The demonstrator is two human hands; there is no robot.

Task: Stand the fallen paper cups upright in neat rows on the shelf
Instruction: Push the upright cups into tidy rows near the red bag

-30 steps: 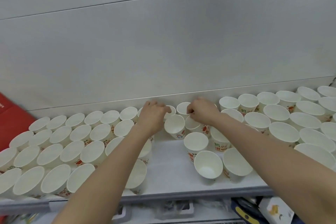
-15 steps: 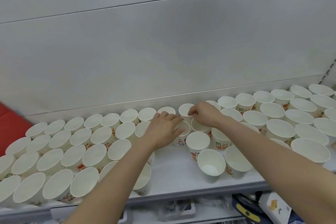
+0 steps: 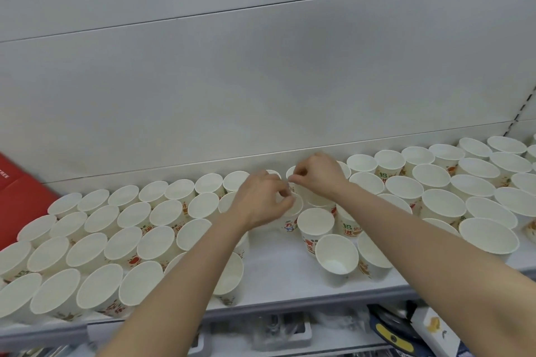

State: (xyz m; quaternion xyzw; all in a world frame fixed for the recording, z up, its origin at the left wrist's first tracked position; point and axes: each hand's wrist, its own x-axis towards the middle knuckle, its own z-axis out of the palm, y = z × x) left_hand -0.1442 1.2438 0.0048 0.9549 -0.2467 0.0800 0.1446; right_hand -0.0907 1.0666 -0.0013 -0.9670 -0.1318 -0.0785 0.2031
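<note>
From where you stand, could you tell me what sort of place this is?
Probably a shop aisle: rows of paper cups on a white metal shelf, a slotted upright at its back panel, and packaged goods on the shelf below.

A bare strip of shelf [image 3: 278, 266] runs from the near edge toward the middle. Paper cups on the left [image 3: 121, 246] and paper cups on the right [image 3: 452, 197] stand packed close.

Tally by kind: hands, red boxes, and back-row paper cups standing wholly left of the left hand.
Hands: 2, left hand and right hand
Red box: 1
Back-row paper cups: 7
Total: 10
</note>
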